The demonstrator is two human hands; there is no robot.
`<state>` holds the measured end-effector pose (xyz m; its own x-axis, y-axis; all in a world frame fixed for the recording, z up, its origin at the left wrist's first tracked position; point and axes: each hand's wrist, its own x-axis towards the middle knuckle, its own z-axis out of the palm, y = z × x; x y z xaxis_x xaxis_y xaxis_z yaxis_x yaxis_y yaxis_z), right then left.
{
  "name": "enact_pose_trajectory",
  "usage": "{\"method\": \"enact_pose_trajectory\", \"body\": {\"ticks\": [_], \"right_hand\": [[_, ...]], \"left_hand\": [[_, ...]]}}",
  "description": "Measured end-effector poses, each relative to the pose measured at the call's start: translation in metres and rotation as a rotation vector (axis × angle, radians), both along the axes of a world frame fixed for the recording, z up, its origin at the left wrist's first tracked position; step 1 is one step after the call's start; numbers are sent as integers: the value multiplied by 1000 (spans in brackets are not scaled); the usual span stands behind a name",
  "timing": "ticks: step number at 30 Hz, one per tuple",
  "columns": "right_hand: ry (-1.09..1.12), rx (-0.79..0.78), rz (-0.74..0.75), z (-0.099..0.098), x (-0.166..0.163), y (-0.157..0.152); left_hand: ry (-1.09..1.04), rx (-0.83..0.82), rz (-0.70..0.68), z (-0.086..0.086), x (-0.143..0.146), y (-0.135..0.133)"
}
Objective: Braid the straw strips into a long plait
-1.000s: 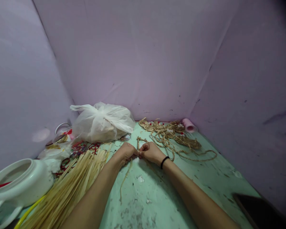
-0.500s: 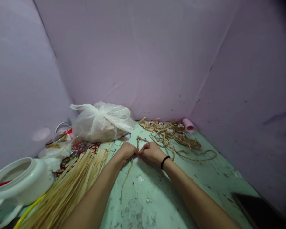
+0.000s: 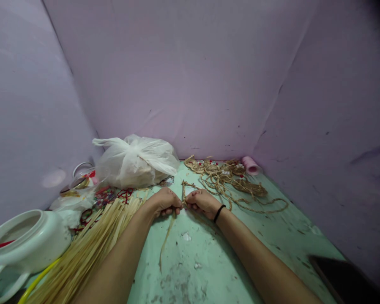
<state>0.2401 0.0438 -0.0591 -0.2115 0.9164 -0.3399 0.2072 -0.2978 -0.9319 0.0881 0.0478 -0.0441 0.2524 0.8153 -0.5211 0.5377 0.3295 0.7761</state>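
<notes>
In the middle of the green table, my left hand (image 3: 167, 202) and my right hand (image 3: 204, 201) work close together on a braided straw cord (image 3: 184, 191). The right fingers pinch the near end of the braid. My left fingers are closed on a thin straw strand (image 3: 167, 238) whose loose tail hangs down toward me. Beyond my hands, the braid bends right toward a tangle of brown cord (image 3: 228, 192). Fingertip details are partly hidden.
To my left lie a bundle of pale straw strips (image 3: 91, 240), a white pot (image 3: 34, 240) and a tied plastic bag (image 3: 135, 162). A pink thread spool (image 3: 251, 166) rests at the back right, behind flower-trimmed straw pieces (image 3: 247, 185). A dark flat object (image 3: 342, 274) lies near right.
My left hand has shifted slightly left and turned, opening a small gap between the hands. My right hand stays nearly in place at the braid.
</notes>
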Motion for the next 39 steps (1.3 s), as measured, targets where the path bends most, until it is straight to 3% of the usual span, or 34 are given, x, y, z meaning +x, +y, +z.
{"method": "enact_pose_trajectory", "body": {"ticks": [4, 9, 15, 25, 31, 34, 39], "right_hand": [[24, -19, -49, 2, -1, -1], [43, -28, -54, 3, -2, -1], [28, -1, -13, -1, -1, 0], [0, 4, 10, 0, 0, 1], [32, 1, 17, 1, 1, 0], [10, 3, -5, 2, 1, -1], [-26, -1, -25, 2, -1, -2]], "left_hand": [[4, 37, -31, 3, -2, 1], [0, 169, 54, 12, 8, -3], [70, 244, 30, 9, 14, -3], [-5, 176, 42, 8, 9, -1], [21, 220, 60, 6, 13, -1], [186, 293, 12, 14, 6, 0], [672, 515, 19, 51, -39, 3]]}}
